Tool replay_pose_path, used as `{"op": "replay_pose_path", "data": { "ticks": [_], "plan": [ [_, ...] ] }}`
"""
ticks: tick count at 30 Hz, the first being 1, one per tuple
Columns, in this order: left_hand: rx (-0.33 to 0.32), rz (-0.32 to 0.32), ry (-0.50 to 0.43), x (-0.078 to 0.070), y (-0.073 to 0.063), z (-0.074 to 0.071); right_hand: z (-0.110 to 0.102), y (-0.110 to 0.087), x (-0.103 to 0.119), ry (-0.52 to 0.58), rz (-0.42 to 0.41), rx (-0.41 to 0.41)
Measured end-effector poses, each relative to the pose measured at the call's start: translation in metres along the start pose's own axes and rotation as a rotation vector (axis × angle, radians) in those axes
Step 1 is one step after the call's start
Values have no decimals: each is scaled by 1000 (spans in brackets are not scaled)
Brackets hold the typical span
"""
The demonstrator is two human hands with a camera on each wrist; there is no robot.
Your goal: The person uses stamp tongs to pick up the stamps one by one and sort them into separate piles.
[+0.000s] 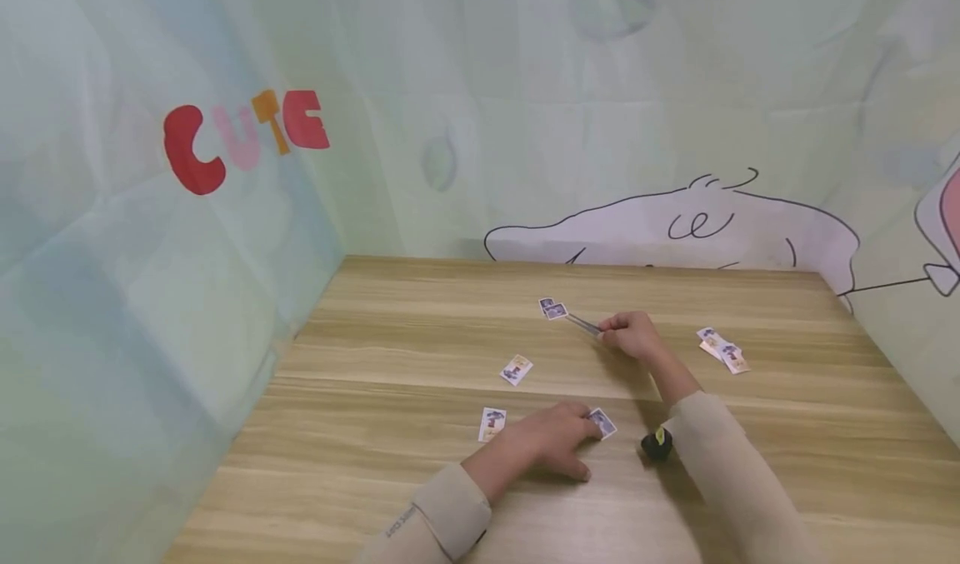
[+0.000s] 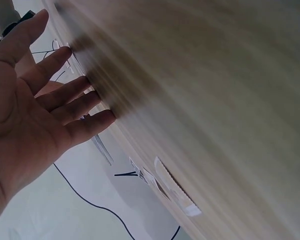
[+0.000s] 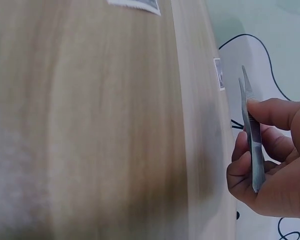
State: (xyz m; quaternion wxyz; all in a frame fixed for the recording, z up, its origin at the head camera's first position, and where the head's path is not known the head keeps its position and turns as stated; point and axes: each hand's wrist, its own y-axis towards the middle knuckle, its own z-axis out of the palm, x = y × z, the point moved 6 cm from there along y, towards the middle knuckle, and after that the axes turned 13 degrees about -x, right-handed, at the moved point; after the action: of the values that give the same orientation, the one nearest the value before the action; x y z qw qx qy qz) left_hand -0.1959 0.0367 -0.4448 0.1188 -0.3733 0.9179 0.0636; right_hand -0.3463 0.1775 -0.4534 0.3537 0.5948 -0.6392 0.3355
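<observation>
Toward the far side of the wooden table [image 1: 390, 431], in the head view, two overlapping cards [image 1: 555, 311] lie beyond and to the left of the right hand [image 1: 633, 336], the nearer of the two hands. It pinches tweezers [image 1: 583, 325] whose long axis slants away from the fingers toward that pair; the tips come up to a card's edge, though I cannot tell whether they touch. Lower down, the left hand [image 1: 551, 441] has its fingertips at a single card [image 1: 602, 424].

From the left wrist, the left hand's fingers are extended and spread, gripping nothing.

From the right wrist, the tweezers' prongs stand slightly apart, nothing visible between them.
</observation>
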Motion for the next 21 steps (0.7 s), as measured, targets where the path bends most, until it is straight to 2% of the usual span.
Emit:
{"op": "replay_pose_path", "data": {
  "ticks": [12, 21],
  "plan": [
    [16, -15, -11, 0, -1, 2, -5, -20, -4, 28, -32, 26],
    [-1, 17, -13, 1, 0, 1, -14, -38, 0, 75, -101, 61]
  ]
}}
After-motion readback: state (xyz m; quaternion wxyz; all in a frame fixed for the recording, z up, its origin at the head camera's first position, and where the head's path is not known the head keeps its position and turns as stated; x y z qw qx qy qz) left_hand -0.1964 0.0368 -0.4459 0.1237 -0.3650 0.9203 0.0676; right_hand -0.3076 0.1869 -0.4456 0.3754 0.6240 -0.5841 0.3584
